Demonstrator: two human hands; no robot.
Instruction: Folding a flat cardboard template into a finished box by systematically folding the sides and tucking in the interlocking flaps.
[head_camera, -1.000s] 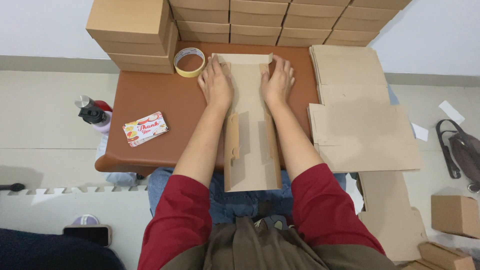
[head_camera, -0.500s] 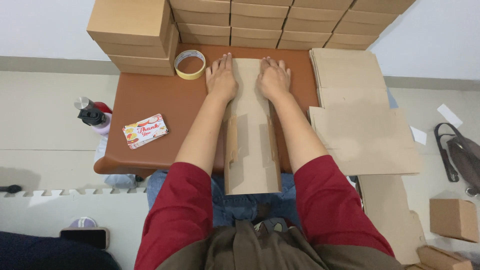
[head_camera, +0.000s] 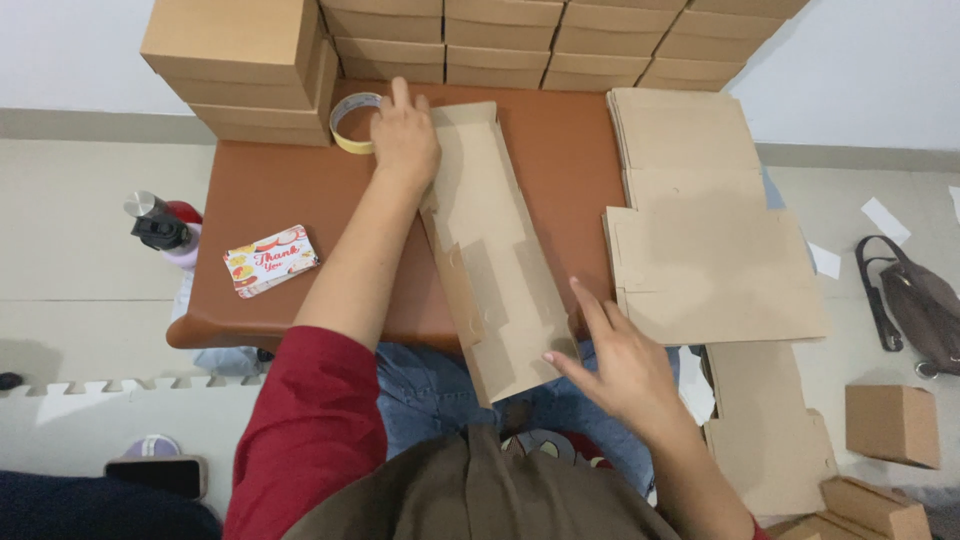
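Brown tabletop (head_camera: 290, 210) carries a long folded cardboard blank (head_camera: 490, 250), lying lengthwise from the far middle of the table out past its near edge, over the person's lap. Half a second ago both hands pressed flat side by side on the blank's far end; now only the left hand (head_camera: 403, 140) is there, palm down with fingers loosely spread on the far left flap, holding nothing. The right hand (head_camera: 612, 362) has come back to the near end, open with fingers extended, fingertips touching the blank's near right edge beyond the table. The blank has also turned, its near end swung to the right. A tape roll (head_camera: 352, 121) sits just beside the left hand, under stacked cardboard boxes (head_camera: 245, 65). Flat cardboard sheets (head_camera: 700, 250) fill the table's right side; bare tabletop lies between them and the blank, and around a small card (head_camera: 270, 260) on the left
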